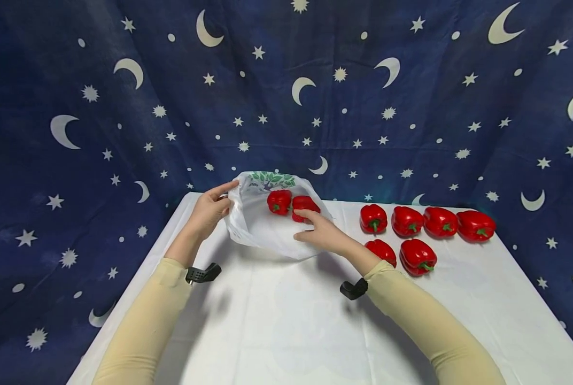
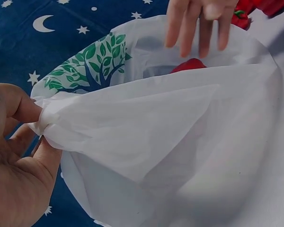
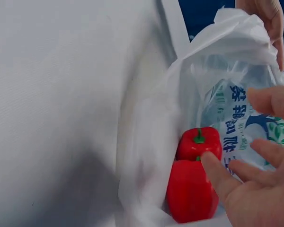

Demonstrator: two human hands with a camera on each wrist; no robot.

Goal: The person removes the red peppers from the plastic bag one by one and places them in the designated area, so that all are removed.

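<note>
My left hand (image 1: pixel 208 213) pinches the gathered left rim of a white plastic bag (image 1: pixel 242 227) printed with a green-leaved tree. Thumb and fingers grip the plastic in the left wrist view. Inside the bag lie two red bell peppers, one red bell pepper (image 1: pixel 280 202) with its green stem showing and another red pepper (image 3: pixel 191 191) beside it. Over the bag's mouth, my right hand (image 1: pixel 324 233) spreads its fingers and holds nothing. Its fingertips overlap the peppers in the right wrist view; whether they touch is unclear.
Several more red bell peppers stand in two rows on the right of the white-covered table (image 1: pixel 296 321), among them a front one (image 1: pixel 417 256) and a far right one (image 1: pixel 475 225). Behind the table hangs a dark blue curtain (image 1: pixel 267 80) with moons and stars.
</note>
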